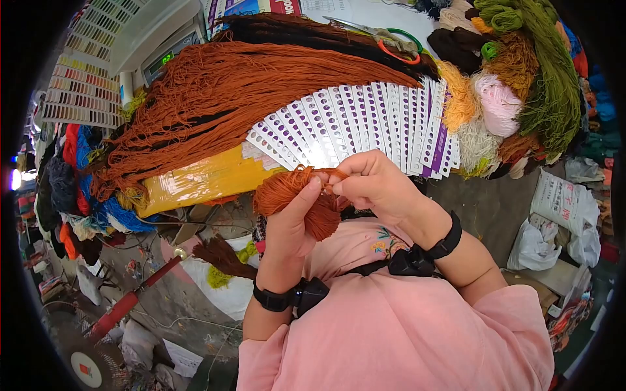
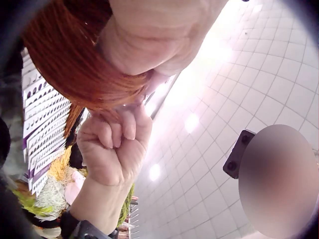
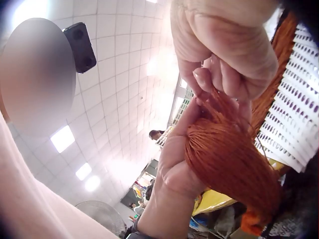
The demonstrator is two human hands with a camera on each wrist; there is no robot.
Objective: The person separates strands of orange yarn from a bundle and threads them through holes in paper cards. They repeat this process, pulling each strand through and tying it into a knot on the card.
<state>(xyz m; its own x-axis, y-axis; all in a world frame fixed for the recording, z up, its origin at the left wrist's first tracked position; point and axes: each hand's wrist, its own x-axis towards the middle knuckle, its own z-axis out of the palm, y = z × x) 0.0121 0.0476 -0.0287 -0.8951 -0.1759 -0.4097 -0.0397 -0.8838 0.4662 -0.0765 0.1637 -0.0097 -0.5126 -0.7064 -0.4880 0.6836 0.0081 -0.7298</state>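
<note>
A looped skein of rust-orange yarn [image 1: 280,190] is gripped by my left hand [image 1: 291,225], its thumb lying along the upper side. My right hand [image 1: 377,184] pinches strands at the skein's right end, close to the left thumb tip. In the right wrist view, the gathered strands of the skein [image 3: 227,149] run up to the right hand's [image 3: 229,50] curled fingers. Seen from the left wrist, the yarn [image 2: 75,74] bends round below the left hand [image 2: 154,40], and the right hand [image 2: 112,144] has its fingers curled at the yarn's end.
Long rust-brown yarn [image 1: 261,72] spreads over the table, with fanned white punched cards [image 1: 339,120] beside it. Scissors [image 1: 352,26] with red and green handles lie behind. A yellow wrapped packet [image 1: 202,182] sits at the front edge. Coloured skeins [image 1: 495,98] pile up right; a scale [image 1: 166,58] stands left.
</note>
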